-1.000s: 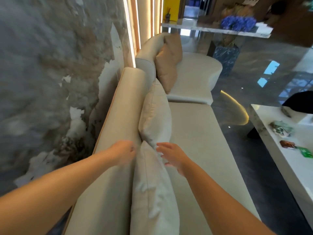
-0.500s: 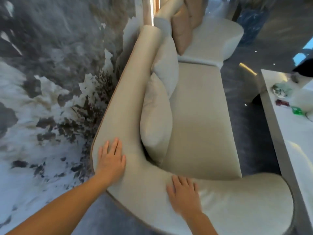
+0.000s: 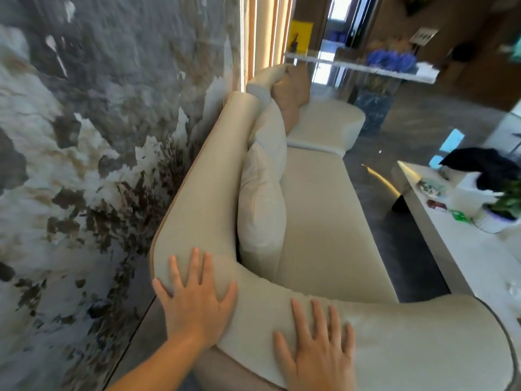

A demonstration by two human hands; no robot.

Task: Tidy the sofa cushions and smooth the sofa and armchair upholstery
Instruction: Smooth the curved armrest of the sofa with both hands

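Both hands flat, fingers spread, apart on near curved arm of sofa (image 3: 324, 230): left hand (image 3: 194, 300) at corner nr wall, right hand (image 3: 315, 354) to its right; best stroked outward w/ even palm pressure, cushions (image 3: 260, 210) upright beyond.

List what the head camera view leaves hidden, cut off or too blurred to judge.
- Brown cushion: lower part hidden behind the cream cushions.
- Right hand: wrist cut off by the bottom edge.
- Small items on the white table: too blurred to identify.
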